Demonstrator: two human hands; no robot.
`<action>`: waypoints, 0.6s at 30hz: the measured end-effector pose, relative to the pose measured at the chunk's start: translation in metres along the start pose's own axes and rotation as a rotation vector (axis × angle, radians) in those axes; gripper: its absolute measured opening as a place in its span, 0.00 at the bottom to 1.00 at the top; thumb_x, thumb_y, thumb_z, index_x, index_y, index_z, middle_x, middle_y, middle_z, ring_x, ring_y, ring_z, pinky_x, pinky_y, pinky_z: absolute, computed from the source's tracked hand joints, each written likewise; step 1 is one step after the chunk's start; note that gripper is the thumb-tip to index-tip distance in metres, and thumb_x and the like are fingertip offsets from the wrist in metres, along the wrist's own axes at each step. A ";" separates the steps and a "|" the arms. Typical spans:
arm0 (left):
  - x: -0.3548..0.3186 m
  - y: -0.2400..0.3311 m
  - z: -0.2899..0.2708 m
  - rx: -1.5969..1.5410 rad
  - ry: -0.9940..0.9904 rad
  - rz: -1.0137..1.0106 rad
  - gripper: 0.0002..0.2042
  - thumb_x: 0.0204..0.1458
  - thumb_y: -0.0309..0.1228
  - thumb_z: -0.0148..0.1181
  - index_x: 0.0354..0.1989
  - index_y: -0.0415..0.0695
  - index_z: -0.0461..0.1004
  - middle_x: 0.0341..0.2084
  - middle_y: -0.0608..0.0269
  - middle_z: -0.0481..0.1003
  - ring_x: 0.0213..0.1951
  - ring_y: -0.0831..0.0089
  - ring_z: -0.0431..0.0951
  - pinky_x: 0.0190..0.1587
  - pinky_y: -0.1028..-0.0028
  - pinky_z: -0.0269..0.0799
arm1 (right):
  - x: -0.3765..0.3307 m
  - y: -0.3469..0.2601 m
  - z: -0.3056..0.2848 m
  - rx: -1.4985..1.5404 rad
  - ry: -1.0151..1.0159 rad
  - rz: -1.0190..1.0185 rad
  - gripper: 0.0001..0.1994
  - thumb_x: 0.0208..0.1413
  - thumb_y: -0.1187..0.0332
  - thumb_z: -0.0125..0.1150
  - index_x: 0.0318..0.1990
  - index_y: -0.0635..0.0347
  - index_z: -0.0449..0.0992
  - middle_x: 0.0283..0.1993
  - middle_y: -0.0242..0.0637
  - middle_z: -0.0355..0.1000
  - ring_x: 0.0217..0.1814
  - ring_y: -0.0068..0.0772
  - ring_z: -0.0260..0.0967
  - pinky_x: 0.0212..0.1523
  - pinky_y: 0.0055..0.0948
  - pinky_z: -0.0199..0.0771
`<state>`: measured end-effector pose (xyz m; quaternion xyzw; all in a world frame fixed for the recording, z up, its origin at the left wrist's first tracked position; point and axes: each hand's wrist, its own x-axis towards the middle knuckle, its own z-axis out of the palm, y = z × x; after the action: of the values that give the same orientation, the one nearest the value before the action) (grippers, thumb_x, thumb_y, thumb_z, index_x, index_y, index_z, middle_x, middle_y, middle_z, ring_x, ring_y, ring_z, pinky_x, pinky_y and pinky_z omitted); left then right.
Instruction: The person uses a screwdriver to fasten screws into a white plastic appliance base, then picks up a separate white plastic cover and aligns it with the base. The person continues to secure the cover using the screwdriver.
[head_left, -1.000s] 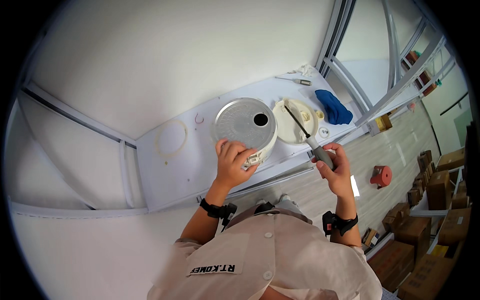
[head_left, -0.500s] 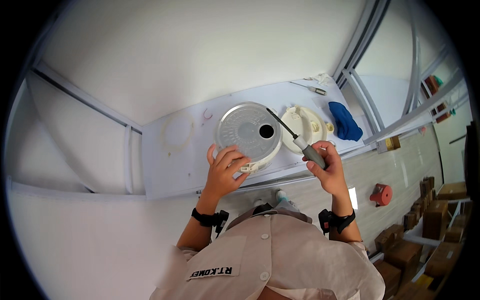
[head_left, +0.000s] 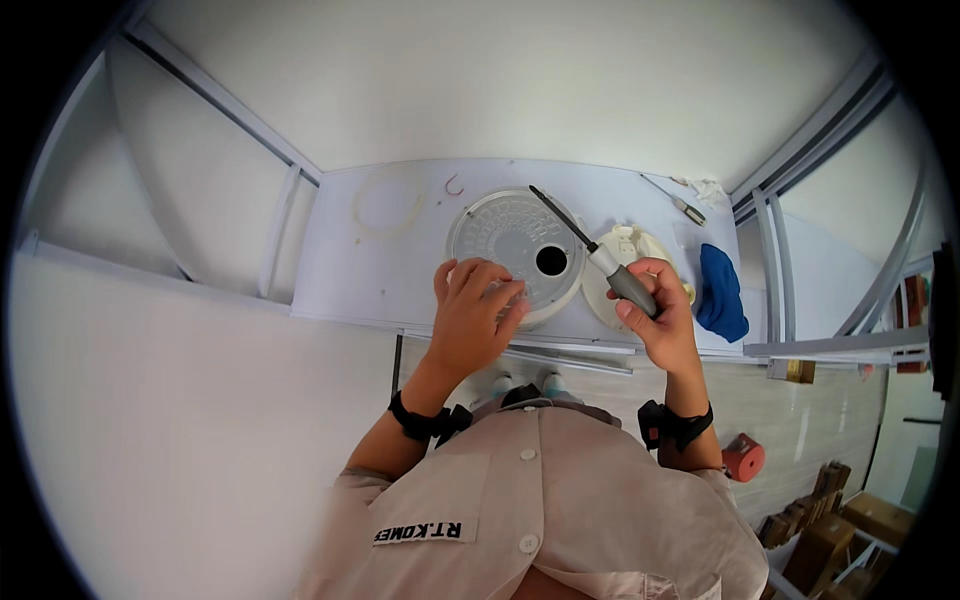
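Two hands on my feed, going left to right: my left hand (head_left: pixel 478 308), fingers spread and loosely bent, is over the near-left edge of a round grey-topped unit (head_left: pixel 505 230) on the white table (head_left: pixel 335 270); can't tell if I'm actually touching it. My right hand (head_left: pixel 668 318) is wrapped around a screwdriver (head_left: pixel 632 290) by its handle, shaft angled left across my view of that unit. A cream round part (head_left: pixel 632 243) lies just beyond that fist, then a blue cloth (head_left: pixel 722 295).
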<state>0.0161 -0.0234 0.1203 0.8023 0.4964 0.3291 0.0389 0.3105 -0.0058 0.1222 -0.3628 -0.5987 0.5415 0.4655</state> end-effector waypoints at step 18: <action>0.024 0.030 0.013 -0.043 -0.019 -0.322 0.03 0.60 0.28 0.63 0.40 0.45 0.79 0.35 0.67 0.80 0.40 0.66 0.78 0.49 0.60 0.63 | 0.020 0.005 -0.033 0.138 -0.154 -0.025 0.23 0.60 0.83 0.64 0.60 0.60 0.67 0.50 0.39 0.79 0.55 0.27 0.74 0.57 0.26 0.71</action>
<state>0.0536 -0.0151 0.1339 0.7144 0.6111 0.3216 0.1129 0.3349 0.0242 0.1200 -0.2798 -0.5986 0.6019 0.4485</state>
